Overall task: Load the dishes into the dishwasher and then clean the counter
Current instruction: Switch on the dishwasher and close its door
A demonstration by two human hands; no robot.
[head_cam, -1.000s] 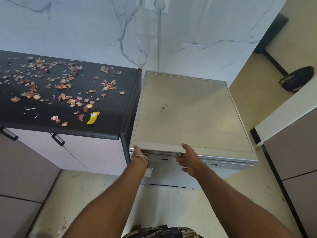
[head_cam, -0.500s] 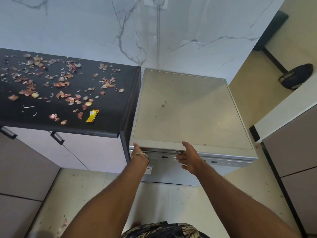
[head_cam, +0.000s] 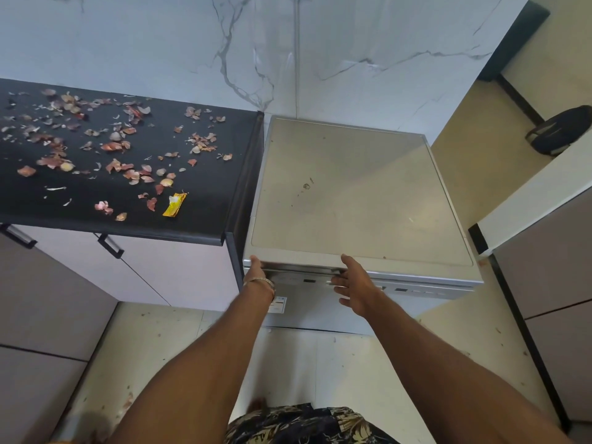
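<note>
Onion peels [head_cam: 121, 145] litter the black counter [head_cam: 205, 216] beside the dishwasher [head_cam: 358, 193]

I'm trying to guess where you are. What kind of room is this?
Most likely a home kitchen. A dishwasher stands beside a black counter strewn with onion peels, with cabinets underneath and a marble wall behind.

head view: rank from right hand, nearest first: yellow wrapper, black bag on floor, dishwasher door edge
1. dishwasher door edge, at the right hand
2. yellow wrapper, off to the left on the black counter
3. black bag, far right on the floor
</note>
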